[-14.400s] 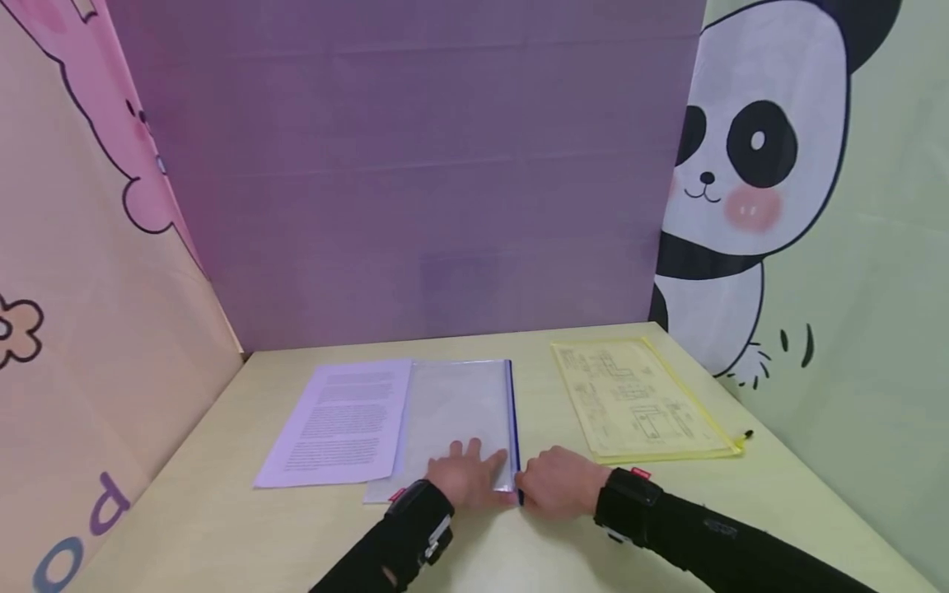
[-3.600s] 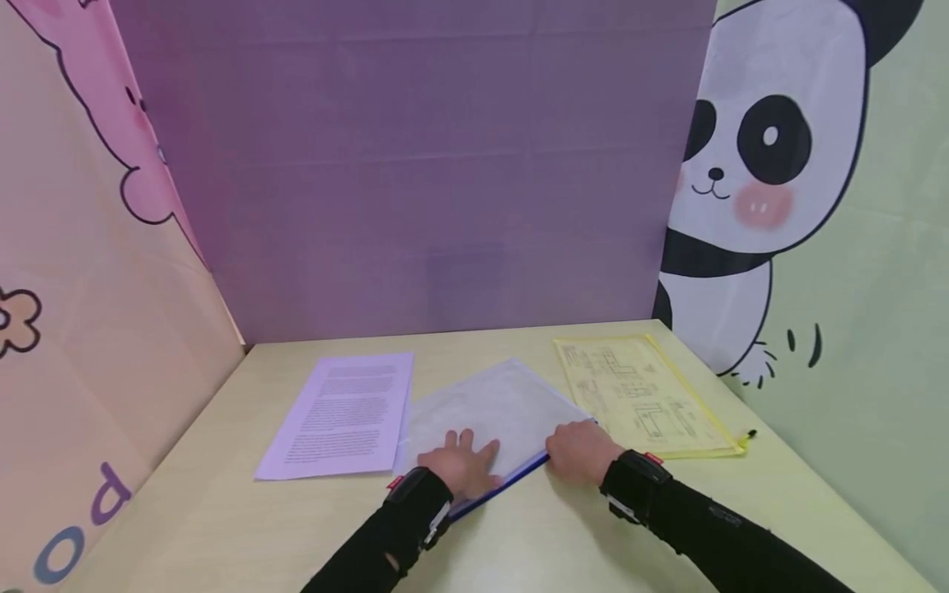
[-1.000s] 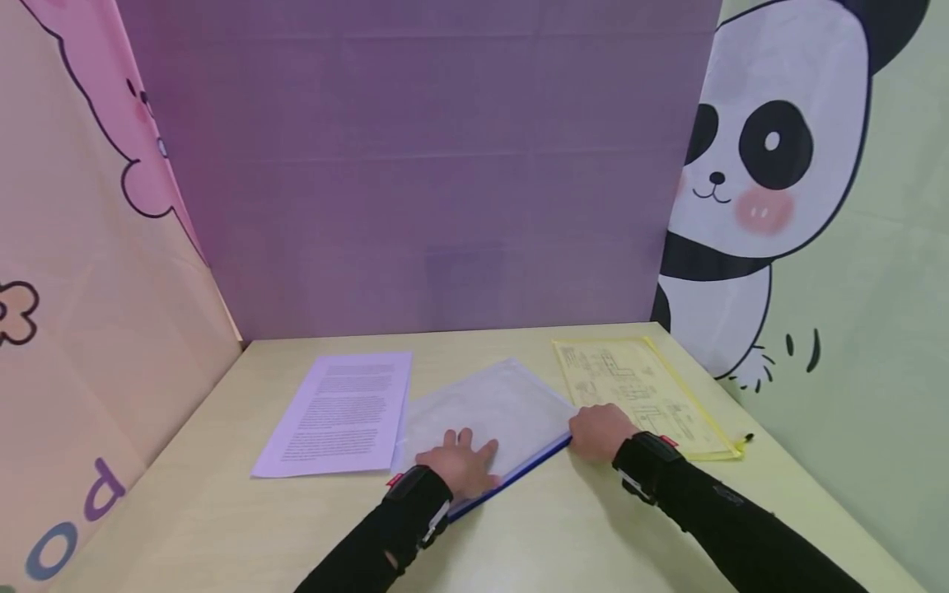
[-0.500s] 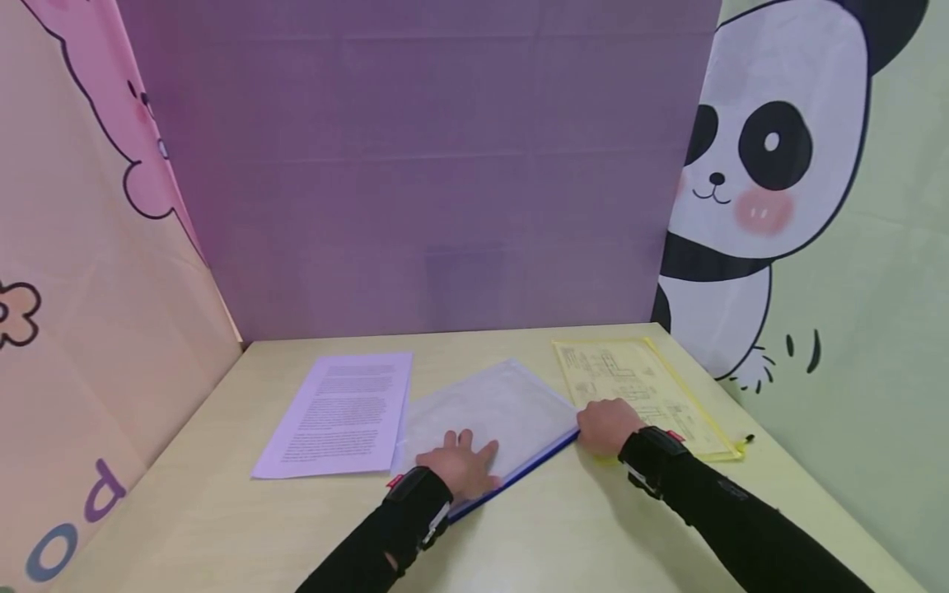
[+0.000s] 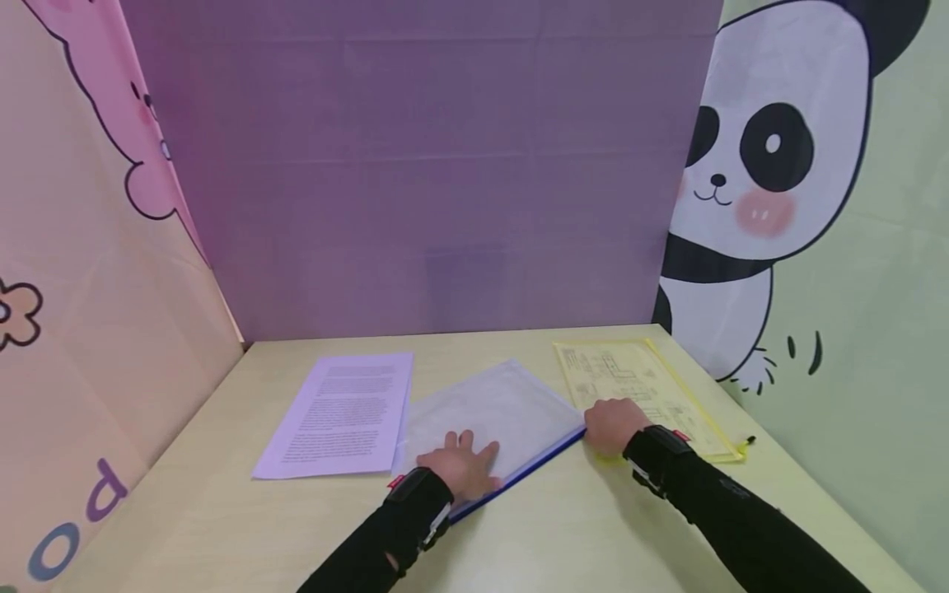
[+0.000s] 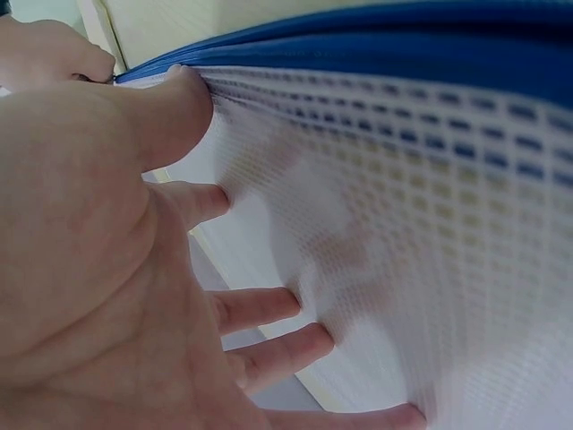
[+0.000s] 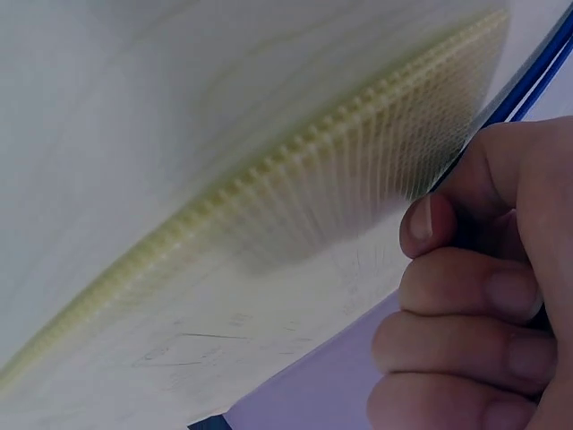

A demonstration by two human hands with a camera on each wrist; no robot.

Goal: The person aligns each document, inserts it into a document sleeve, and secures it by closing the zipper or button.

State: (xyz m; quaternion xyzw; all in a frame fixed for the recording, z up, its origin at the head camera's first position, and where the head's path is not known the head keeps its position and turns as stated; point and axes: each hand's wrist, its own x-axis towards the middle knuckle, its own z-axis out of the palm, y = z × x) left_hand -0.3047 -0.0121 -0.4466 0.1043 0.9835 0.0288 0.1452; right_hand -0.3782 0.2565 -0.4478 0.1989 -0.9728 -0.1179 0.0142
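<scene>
A pale, see-through mesh zipper pouch (image 5: pixel 493 403) lies turned at an angle on the table, its blue zipper (image 5: pixel 530 468) facing me. My left hand (image 5: pixel 461 468) presses on the pouch near its front corner, fingers spread. In the left wrist view, its straight fingertips (image 6: pixel 313 339) touch the mesh and the thumb lies along the blue zipper (image 6: pixel 376 54). At the zipper's right end, my right hand (image 5: pixel 614 425) pinches the blue edge. The right wrist view shows its thumb and curled fingers (image 7: pixel 466 285); they hide any slider.
Left of the pouch lies a printed sheet (image 5: pixel 344 416), partly overlapping the pouch's left side. A yellow pouch (image 5: pixel 615 366) with line drawings lies right, just beyond my right hand. The table (image 5: pixel 534 543) meets a purple back wall (image 5: pixel 415 189) and patterned side walls.
Earlier the pouch lay straight, with its zipper along the right. It has since been turned, and my right hand has travelled along the zipper to the right corner. Lately my left hand stays put.
</scene>
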